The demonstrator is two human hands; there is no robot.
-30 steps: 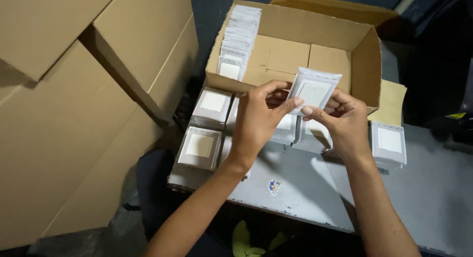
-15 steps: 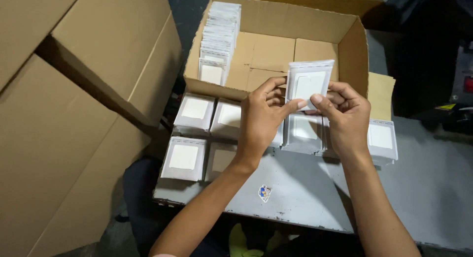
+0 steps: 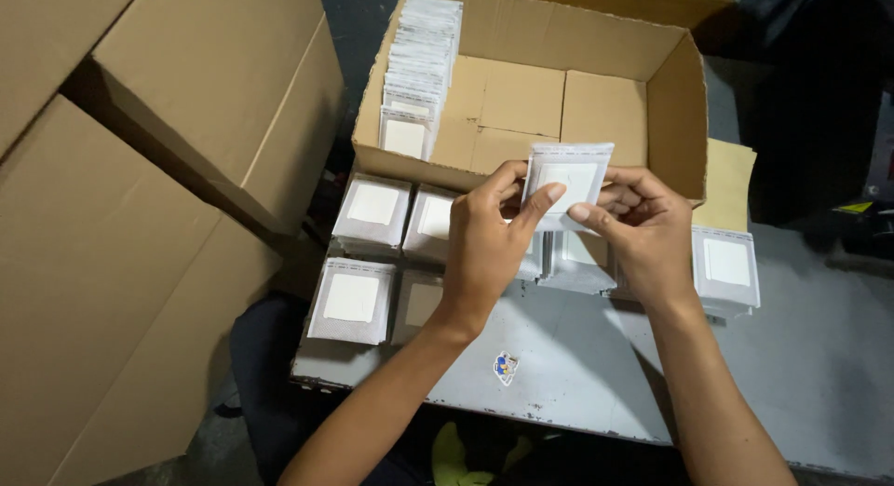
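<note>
both hands hold one small white packet (image 3: 570, 181) upright above the grey table (image 3: 801, 374), just in front of the open cardboard box (image 3: 670, 86). the left hand (image 3: 484, 249) pinches the packet's left edge, its thumb across the front; the right hand (image 3: 647, 230) grips the right edge with curled fingers. a row of packets (image 3: 419, 72) stands on edge inside the box at 11 o'clock from the hands. stacks of packets (image 3: 372, 211) lie on the table at 9 o'clock, one more stack (image 3: 726, 267) at 3 o'clock. large cartons (image 3: 140, 169) fill the far left. a small sticker (image 3: 506, 367) sits at 6 o'clock.
</note>
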